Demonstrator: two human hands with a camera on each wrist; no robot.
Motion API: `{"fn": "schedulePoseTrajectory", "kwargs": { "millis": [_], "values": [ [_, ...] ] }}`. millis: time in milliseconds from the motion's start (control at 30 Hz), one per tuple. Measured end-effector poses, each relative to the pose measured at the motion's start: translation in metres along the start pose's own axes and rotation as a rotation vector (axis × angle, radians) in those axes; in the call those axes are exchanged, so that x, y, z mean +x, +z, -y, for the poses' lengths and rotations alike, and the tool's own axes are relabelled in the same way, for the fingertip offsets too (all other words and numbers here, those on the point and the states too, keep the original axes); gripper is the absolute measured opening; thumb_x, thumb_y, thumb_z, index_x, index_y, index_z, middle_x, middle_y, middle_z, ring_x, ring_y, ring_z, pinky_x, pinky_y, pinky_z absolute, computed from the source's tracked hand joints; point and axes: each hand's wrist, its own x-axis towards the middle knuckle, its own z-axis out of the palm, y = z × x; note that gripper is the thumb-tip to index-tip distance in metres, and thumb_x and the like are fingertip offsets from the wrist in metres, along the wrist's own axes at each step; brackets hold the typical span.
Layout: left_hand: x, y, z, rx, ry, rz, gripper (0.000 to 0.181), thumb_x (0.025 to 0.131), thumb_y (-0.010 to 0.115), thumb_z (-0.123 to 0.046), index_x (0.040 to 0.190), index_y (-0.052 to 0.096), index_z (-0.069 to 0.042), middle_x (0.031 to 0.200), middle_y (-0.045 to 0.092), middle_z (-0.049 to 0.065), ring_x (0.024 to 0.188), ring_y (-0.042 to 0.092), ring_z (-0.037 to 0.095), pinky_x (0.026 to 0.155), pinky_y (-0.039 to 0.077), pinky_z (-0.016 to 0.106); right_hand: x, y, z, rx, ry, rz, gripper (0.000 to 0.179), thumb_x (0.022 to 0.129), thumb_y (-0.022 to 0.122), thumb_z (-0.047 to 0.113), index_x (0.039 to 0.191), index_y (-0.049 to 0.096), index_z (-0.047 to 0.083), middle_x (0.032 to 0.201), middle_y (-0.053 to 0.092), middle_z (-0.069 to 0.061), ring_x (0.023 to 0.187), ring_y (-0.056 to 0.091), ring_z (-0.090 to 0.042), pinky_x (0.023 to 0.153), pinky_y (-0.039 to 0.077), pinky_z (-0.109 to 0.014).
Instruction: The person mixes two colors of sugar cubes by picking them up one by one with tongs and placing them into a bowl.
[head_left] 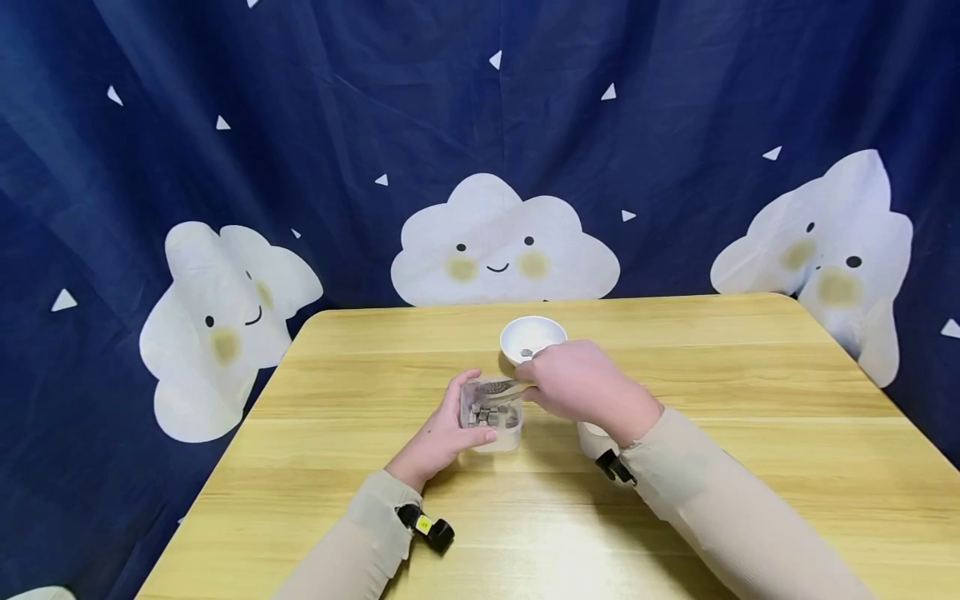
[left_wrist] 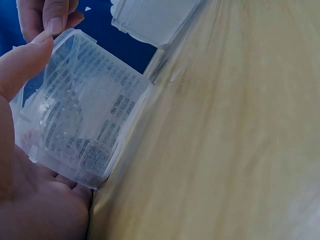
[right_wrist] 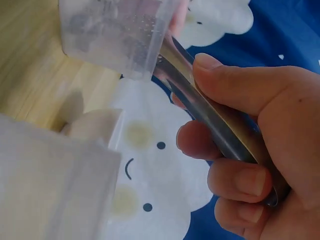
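Note:
My left hand (head_left: 442, 432) holds a clear plastic container (head_left: 497, 443) on the table, thumb on the near side and fingers round the left side. Small grey cubes (head_left: 486, 416) lie inside it. With curled fingers and thumb, my right hand (head_left: 579, 380) grips metal tongs (right_wrist: 215, 117). The tongs' front ends reach into the container; in the head view they appear above the cubes. Whether they pinch a cube, I cannot tell. Just behind the right hand stands a white bowl (head_left: 534, 329) with a small grey piece (head_left: 527, 353) in it.
A second translucent container (head_left: 589, 440) stands to the right, partly hidden under my right wrist; it fills the lower left of the right wrist view. The wooden table (head_left: 360, 375) ends at a dark blue curtain (head_left: 337, 108) with cloud prints.

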Motion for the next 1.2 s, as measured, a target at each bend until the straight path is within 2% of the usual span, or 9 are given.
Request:
{"fn": "schedulePoseTrajectory", "kwargs": {
  "millis": [200,400,500,633,733,867,1033,1200],
  "values": [
    [0.0,0.0,0.002,0.022,0.035,0.004,0.099,0.086,0.078,-0.003,0.159,0.014,-0.018,0.157,0.035,0.006,0.134,0.048,0.029,0.115,0.034,0.045,0.007,0.008,0.005,-0.006,-0.001,0.058,0.013,0.09,0.076,0.038,0.093,0.073,0.026,0.078,0.068,0.007,0.067,0.062,-0.017,0.057,0.054,-0.045],
    [0.0,-0.001,0.001,0.064,0.048,-0.003,0.098,0.085,0.079,-0.005,0.159,0.015,-0.02,0.158,0.034,0.005,0.137,0.044,0.026,0.118,0.029,0.045,0.007,0.009,0.005,0.015,-0.01,0.041,0.012,0.09,0.077,0.037,0.09,0.072,0.026,0.076,0.067,0.007,0.065,0.061,-0.017,0.055,0.053,-0.044],
    [0.0,-0.001,0.0,0.047,0.043,-0.005,0.098,0.085,0.079,-0.004,0.159,0.015,-0.021,0.158,0.033,0.005,0.136,0.045,0.027,0.116,0.032,0.045,0.005,0.008,0.005,0.027,-0.022,0.019,0.011,0.09,0.077,0.036,0.091,0.072,0.027,0.075,0.067,0.008,0.064,0.061,-0.015,0.055,0.052,-0.042],
    [0.0,0.0,0.0,-0.002,0.023,0.007,0.1,0.086,0.077,0.0,0.16,0.012,-0.019,0.156,0.035,0.01,0.13,0.051,0.032,0.11,0.041,0.044,0.0,0.004,0.001,0.067,-0.036,-0.032,0.009,0.089,0.078,0.034,0.093,0.074,0.027,0.077,0.069,0.008,0.066,0.063,-0.016,0.054,0.052,-0.042],
    [-0.001,0.001,0.0,-0.014,0.002,0.004,0.1,0.086,0.077,-0.001,0.16,0.013,-0.023,0.152,0.038,0.012,0.126,0.055,0.034,0.106,0.046,0.043,-0.006,0.0,-0.004,0.097,-0.029,-0.064,0.01,0.089,0.079,0.033,0.097,0.076,0.028,0.081,0.071,0.009,0.069,0.066,-0.018,0.055,0.052,-0.043],
    [-0.001,0.001,0.0,0.006,0.001,-0.01,0.099,0.086,0.077,-0.002,0.159,0.015,-0.026,0.151,0.041,0.012,0.127,0.053,0.032,0.11,0.041,0.045,-0.014,-0.004,-0.013,0.133,-0.011,-0.099,0.007,0.091,0.077,0.031,0.096,0.074,0.027,0.079,0.068,0.011,0.067,0.064,-0.015,0.053,0.05,-0.04],
    [0.0,0.0,0.002,0.036,0.022,-0.017,0.099,0.086,0.078,-0.004,0.16,0.014,-0.018,0.156,0.036,0.009,0.136,0.045,0.031,0.116,0.031,0.05,-0.024,-0.004,-0.027,0.175,0.001,-0.168,0.006,0.093,0.075,0.028,0.093,0.071,0.024,0.075,0.062,0.012,0.064,0.058,-0.011,0.052,0.047,-0.037],
    [0.0,0.0,0.002,0.037,0.022,-0.016,0.099,0.085,0.079,-0.004,0.16,0.015,-0.019,0.157,0.035,0.007,0.135,0.045,0.031,0.115,0.034,0.049,-0.033,-0.003,-0.039,0.214,0.044,-0.204,0.004,0.093,0.075,0.025,0.095,0.072,0.022,0.078,0.064,0.012,0.065,0.056,-0.012,0.054,0.046,-0.038]
  ]
}}
